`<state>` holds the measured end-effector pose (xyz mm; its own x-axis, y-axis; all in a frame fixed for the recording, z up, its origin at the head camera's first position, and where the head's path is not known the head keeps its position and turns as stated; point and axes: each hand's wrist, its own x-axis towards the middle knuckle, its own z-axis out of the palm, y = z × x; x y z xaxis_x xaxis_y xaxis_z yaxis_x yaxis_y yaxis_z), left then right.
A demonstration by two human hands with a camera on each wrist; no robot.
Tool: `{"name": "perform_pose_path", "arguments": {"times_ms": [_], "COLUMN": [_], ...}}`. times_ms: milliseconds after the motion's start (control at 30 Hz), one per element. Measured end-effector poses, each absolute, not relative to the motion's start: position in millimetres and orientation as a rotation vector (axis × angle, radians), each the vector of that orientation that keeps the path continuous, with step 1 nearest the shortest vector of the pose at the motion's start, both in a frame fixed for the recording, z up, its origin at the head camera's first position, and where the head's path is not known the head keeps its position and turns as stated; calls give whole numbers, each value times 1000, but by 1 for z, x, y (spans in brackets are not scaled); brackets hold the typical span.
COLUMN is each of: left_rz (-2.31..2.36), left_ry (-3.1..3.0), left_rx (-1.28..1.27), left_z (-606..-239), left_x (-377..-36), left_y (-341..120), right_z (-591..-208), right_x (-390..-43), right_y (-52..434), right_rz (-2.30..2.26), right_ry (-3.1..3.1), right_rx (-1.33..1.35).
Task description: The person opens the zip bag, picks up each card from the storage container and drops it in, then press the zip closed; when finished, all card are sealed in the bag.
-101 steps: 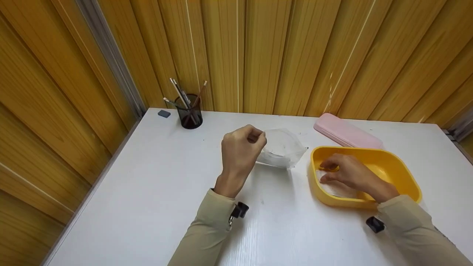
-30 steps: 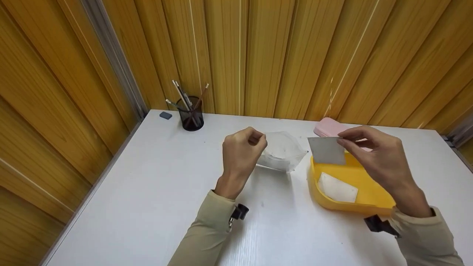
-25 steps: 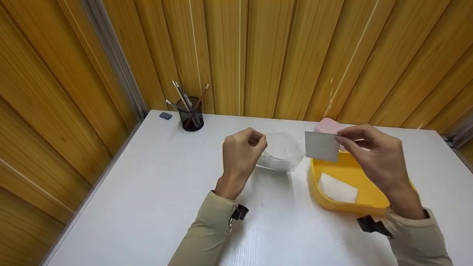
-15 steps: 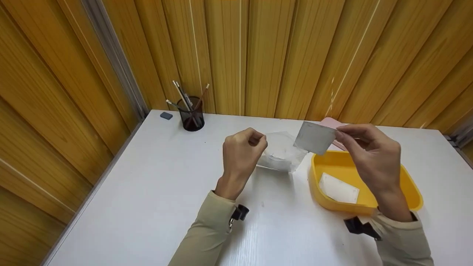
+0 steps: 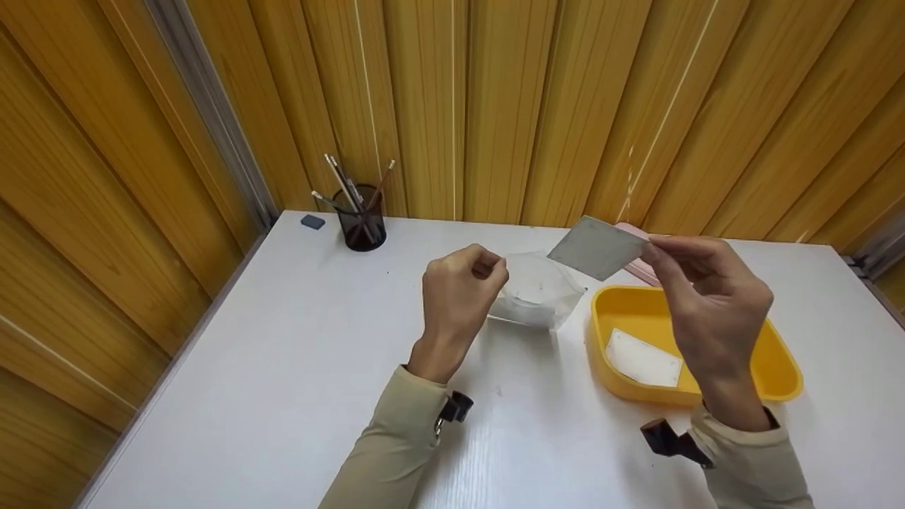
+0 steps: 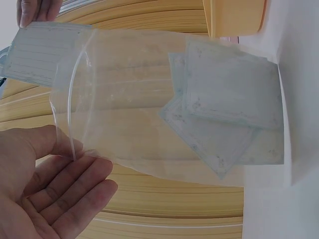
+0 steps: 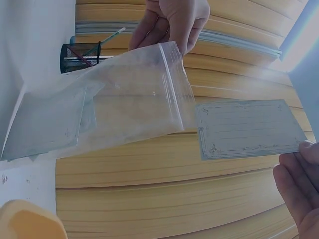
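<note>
**Card held at the mouth of a clear zip bag**

The left hand [image 5: 459, 290] pinches the upper lip of a clear zip bag [image 5: 536, 295] between thumb and curled fingers, holding its mouth up and open while the bag's bottom rests on the white worktop [image 5: 283, 367]. The left wrist view shows several pale cards [image 6: 224, 109] already lying inside the bag, overlapping one another near its closed end.

The right hand [image 5: 707, 297] pinches one corner of a lined card [image 5: 597, 247] between thumb and fingertips. The card is tilted, its free edge pointing toward the bag and hanging just above and beside the bag's open mouth; in the right wrist view the card's near edge sits right next to the zip strip, but whether it touches the plastic cannot be told. That view also shows the card's printed ruled lines and a decorative border.

Just to the right of the bag, a yellow tray [image 5: 781, 367] stands on the worktop, below the right hand. One more white card [image 5: 640, 357] lies flat in its bottom. Behind the tray, partly hidden by the held card and the right hand, is a pink case [image 5: 640, 267]. Well to the left of the bag, near the wooden wall, stand a dark mesh pen cup [image 5: 362, 219] with pens in it and, beside that, a small grey-blue eraser [image 5: 312, 222].
</note>
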<state>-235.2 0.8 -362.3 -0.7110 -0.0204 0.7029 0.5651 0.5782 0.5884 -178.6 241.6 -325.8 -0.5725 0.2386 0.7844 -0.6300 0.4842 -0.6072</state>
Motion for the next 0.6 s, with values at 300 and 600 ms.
{"name": "perform_pose_path", "arguments": {"times_ms": [300,600], "left_rz": [-1124,-1141], "left_ry": [-2127,-2116], "left_rx": [-450,-458], "left_z": [-362,-363], "left_x": [-236,-235], "left_y": [2,1], "right_z": [-326,-338], "right_x": [-173,-184], "right_y": [229,220], "right_rz": [1354,1390], "right_ry": [-1710,-1704], "right_rx": [445,487]}}
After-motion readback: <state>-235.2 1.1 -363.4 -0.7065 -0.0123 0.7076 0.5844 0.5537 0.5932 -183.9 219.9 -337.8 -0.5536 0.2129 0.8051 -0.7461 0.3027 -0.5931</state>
